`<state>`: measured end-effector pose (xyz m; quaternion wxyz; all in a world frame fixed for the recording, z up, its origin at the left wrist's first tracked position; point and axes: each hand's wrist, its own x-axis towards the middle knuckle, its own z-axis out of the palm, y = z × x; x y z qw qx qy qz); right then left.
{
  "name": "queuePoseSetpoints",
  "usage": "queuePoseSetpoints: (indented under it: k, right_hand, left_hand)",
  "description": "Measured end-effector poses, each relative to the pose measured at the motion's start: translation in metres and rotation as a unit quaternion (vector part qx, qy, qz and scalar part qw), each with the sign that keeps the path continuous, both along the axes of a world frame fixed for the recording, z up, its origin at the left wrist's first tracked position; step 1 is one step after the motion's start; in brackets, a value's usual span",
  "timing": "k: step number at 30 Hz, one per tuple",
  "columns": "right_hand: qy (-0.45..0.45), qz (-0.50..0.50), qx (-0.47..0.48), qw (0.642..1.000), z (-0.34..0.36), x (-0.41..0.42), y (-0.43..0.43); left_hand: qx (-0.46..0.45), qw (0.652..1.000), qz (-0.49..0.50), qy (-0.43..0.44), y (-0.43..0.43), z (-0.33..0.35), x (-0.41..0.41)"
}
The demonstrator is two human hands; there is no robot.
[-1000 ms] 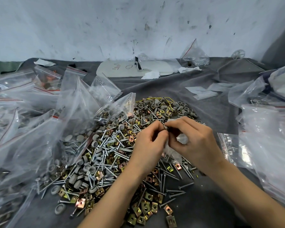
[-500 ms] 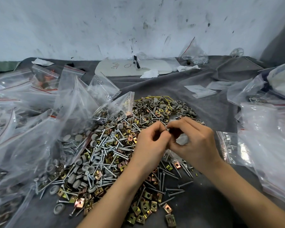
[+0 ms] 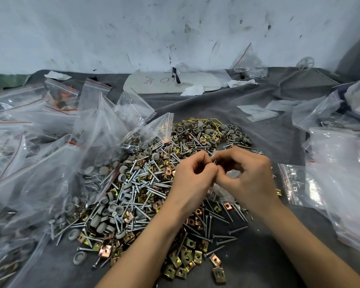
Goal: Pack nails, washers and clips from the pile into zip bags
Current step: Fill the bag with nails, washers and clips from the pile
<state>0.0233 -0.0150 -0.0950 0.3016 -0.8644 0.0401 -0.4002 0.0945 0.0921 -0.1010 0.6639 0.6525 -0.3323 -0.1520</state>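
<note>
- One pile (image 3: 150, 183) of nails, grey washers and brass-coloured clips lies on the grey-covered table (image 3: 258, 256). There are far too many pieces of each kind to count.
- You have both hands over the right side of the pile, touching each other at the fingertips.
- Your left hand (image 3: 192, 175) has its fingers curled in, pinching the top edge of one small zip bag (image 3: 222, 190).
- Your right hand (image 3: 247, 175) pinches the same edge from the other side with its fingers bent. The clear bag hangs below that palm, just above the pile.
- What is inside that bag cannot be made out.
- Left of the pile, a heap of filled zip bags (image 3: 50, 163) overlaps its edge, too tangled to count.
- Right of the pile lie more clear bags (image 3: 341, 183), well apart from it.
- Behind the pile are one white board (image 3: 154, 83), three crumpled white scraps and one upright bag (image 3: 247, 63) near the wall.
</note>
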Motion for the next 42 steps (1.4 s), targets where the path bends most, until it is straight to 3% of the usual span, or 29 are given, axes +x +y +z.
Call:
queuePoseSetpoints:
  k: [5, 13, 24, 33, 39, 42]
  right_hand:
    - [0.010, 0.011, 0.060, 0.998, 0.000, 0.001, 0.001]
    - [0.038, 0.076, 0.035, 0.996, 0.007, -0.001, -0.007]
    - [0.094, 0.063, -0.140, 0.984, 0.023, -0.008, -0.011]
    - [0.183, 0.047, -0.149, 0.971, 0.029, -0.006, -0.012]
    - [0.129, 0.035, -0.129, 0.982, 0.029, -0.009, -0.008]
    - [0.172, 0.065, -0.071, 0.980, 0.034, -0.011, -0.015]
  left_hand:
    - [-0.011, 1.000, -0.020, 0.020, 0.000, -0.004, 0.004]
    - [-0.086, 0.990, -0.054, 0.094, -0.001, -0.010, 0.014]
    - [0.009, 0.998, -0.014, -0.060, 0.003, -0.004, 0.009]
    - [0.069, 0.988, -0.008, -0.140, 0.005, -0.005, 0.009]
    - [0.071, 0.981, -0.018, -0.179, 0.007, -0.003, 0.008]
    - [0.068, 0.981, -0.066, -0.167, 0.009, -0.001, 0.010]
